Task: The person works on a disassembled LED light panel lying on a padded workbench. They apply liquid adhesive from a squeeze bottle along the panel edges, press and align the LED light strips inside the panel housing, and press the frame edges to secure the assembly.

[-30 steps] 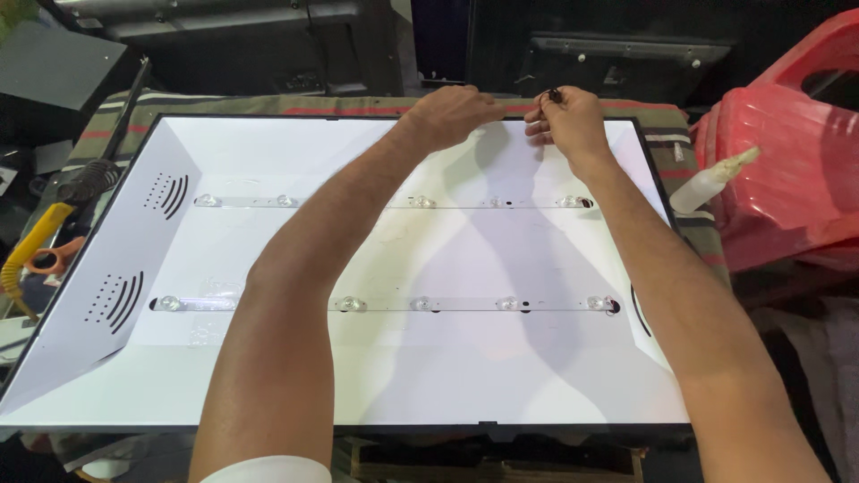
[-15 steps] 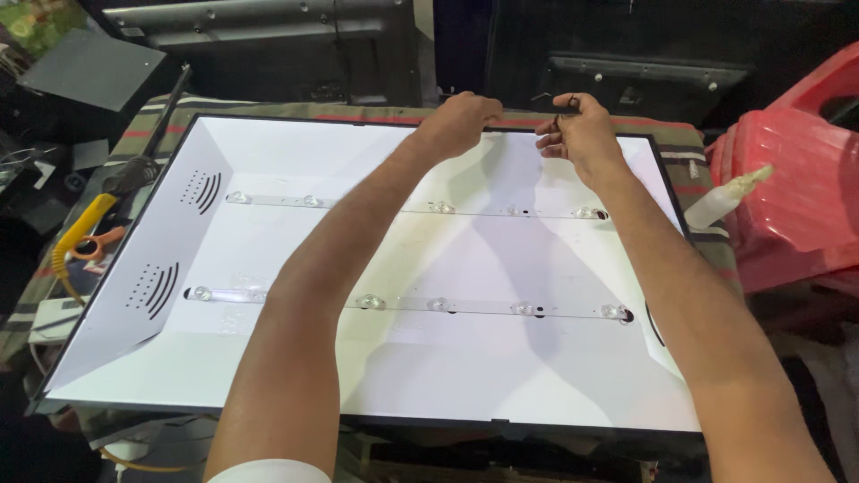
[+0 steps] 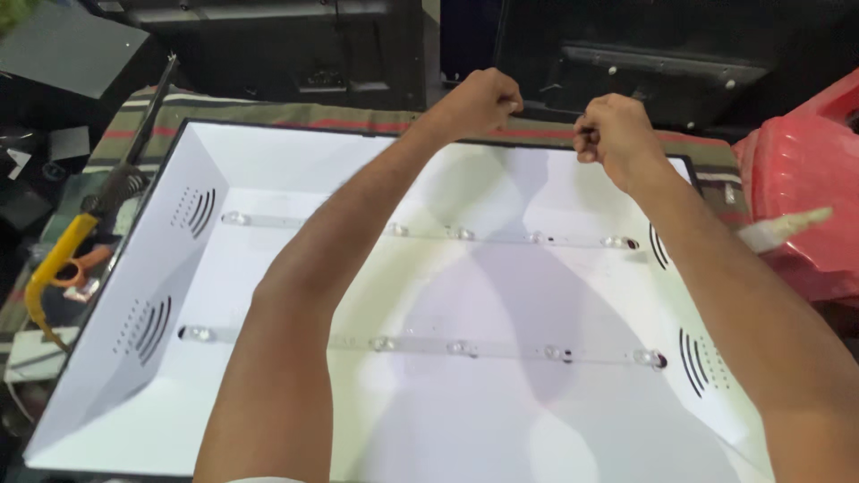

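Gripping the far edge of the white backlight tray with both fists.
Lying flat on the striped cloth over the surface, tray open, 2 LED strips bare and in place; left hand and right hand at the far rim, fingers curled tight, held item too small to tell; nothing yet laid over the strips; yellow-handled tool idle at left.

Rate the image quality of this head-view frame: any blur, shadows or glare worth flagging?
Head view: soft overall, with motion blur smearing the left forearm; both fists, left hand and right hand, are only moderately sharp. The arms cast broad grey shadows across the white backlight tray, whose bright surface is near washed out. The dark background above loses detail.
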Available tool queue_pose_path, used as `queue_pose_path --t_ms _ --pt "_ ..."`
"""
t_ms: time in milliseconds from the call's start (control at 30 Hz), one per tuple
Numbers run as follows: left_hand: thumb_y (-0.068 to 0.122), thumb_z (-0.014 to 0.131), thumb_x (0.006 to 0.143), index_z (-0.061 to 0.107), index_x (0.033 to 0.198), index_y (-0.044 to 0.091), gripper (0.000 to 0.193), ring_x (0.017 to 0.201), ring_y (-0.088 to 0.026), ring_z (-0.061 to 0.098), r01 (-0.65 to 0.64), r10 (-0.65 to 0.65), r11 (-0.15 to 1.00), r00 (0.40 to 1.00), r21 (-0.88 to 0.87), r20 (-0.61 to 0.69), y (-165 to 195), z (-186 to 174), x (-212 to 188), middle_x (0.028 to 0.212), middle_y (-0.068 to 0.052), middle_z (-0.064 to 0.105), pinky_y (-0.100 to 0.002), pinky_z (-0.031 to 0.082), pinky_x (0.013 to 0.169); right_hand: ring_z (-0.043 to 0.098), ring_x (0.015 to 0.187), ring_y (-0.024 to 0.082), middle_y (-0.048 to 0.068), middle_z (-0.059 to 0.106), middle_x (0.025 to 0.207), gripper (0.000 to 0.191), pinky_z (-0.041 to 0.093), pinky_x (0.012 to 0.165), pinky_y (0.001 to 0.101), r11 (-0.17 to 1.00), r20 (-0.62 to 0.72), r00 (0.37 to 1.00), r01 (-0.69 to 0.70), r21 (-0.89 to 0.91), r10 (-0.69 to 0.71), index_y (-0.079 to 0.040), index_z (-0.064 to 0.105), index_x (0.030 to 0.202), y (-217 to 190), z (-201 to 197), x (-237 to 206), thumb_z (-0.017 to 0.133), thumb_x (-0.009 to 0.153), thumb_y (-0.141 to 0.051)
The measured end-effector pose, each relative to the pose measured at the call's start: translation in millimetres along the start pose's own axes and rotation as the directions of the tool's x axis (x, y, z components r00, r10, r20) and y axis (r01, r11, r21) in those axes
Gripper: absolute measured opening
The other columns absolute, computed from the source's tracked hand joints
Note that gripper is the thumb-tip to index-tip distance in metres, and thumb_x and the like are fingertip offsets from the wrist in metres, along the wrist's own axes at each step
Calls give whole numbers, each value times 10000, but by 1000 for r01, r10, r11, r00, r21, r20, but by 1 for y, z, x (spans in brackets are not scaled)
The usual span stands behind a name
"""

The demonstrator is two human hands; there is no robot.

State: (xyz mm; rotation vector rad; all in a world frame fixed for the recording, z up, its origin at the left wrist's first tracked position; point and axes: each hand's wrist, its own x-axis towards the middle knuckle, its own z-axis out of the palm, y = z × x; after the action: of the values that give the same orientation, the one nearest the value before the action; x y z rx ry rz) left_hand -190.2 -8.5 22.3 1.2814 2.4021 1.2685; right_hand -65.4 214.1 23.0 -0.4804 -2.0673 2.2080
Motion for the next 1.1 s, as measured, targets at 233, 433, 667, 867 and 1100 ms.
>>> queue_pose_path --t_ms 233,433,667,867,1100 --pt "93 669 954 753 991 -24 148 673 -205 704 21 -22 1000 995 -13 -98 -34 -24 -25 783 -142 723 -357 541 623 527 586 114 32 553 753 205 355 472 278 997 -12 998 -59 42 60 -93 519 969 7 10 -36 601 1049 -263" --pt "202 621 1160 689 991 -23 289 759 -116 588 68 -319 861 844 -504 -431 0 26 -111 770 -76 655 -324 496 673 521 567 98 33 564 764 205 391 470 256 994 -107 989 -102 25 104 -55 599 1090 43 30 -66 496 1089 -232" --pt "161 621 1034 734 1127 10 211 778 -119 646 310 -524 713 831 -629 -186 77 48 -186 869 -65 740 -292 527 696 543 589 84 18 634 845 140 418 488 264 992 -248 962 -99 76 115 -14 705 1028 49 62 -96 612 1027 -119" --pt "87 659 984 700 1099 54 126 970 -348 658 129 -156 988 842 -89 -517 82 8 -181 1025 -142 716 -423 525 872 635 701 163 76 691 855 101 512 659 323 851 -388 836 165 -499 -389 7 743 985 28 84 -94 742 970 -92" --pt "86 688 901 662 1102 12 216 1044 -391 596 110 -51 983 933 146 -357 49 -7 -130 1079 -176 655 -489 461 934 644 740 251 146 644 869 155 520 685 377 704 -297 812 184 -686 -502 24 743 1065 9 113 -87 755 927 -46"
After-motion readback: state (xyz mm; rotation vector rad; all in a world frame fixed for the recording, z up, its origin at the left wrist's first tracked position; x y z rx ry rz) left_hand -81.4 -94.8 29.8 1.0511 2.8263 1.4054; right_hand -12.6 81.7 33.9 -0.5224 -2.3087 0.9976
